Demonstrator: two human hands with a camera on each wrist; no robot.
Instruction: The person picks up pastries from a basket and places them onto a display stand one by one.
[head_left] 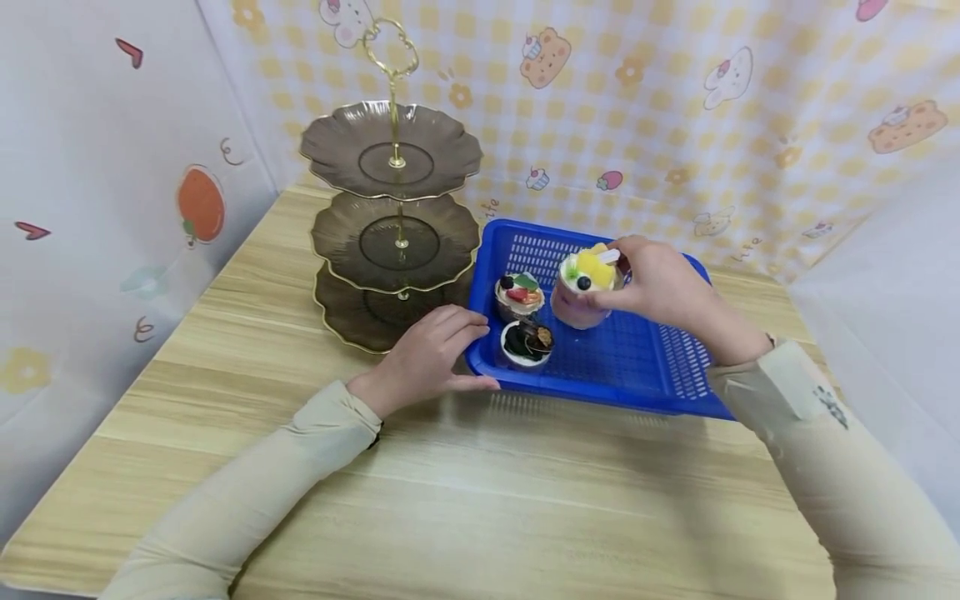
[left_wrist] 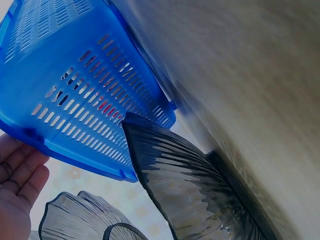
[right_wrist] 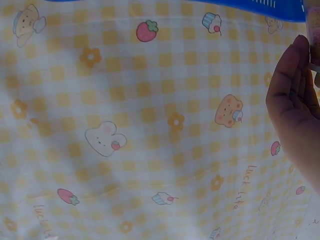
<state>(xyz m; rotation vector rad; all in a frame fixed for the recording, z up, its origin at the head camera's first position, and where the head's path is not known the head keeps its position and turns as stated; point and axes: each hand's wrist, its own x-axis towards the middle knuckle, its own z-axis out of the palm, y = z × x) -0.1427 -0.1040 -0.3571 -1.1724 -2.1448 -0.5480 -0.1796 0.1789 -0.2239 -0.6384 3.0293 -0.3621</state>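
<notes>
My right hand [head_left: 660, 279] grips a dessert cup [head_left: 577, 304] topped with yellow fruit chunks and a dark berry, between thumb and fingers. That cup is over the blue plastic basket [head_left: 592, 392]; whether it touches the bottom cannot be told. To its left in the basket are a fruit-topped cup [head_left: 519, 296] and a chocolate-topped cup [head_left: 527, 343]. At the basket's left front corner my left hand [head_left: 431, 358] rests its extended fingers against the rim. In the left wrist view, its fingers [left_wrist: 22, 170] lie loosely beside the basket wall [left_wrist: 75, 100]. The right wrist view catches only the cup's edge [right_wrist: 314, 35].
A three-tier stand of smoky scalloped plates [head_left: 401, 242] with a gold rod and handle [head_left: 392, 50] stands left of the basket, close to my left hand. Under everything is a wood-grain table [head_left: 450, 508]. A checked curtain [head_left: 637, 125] hangs behind.
</notes>
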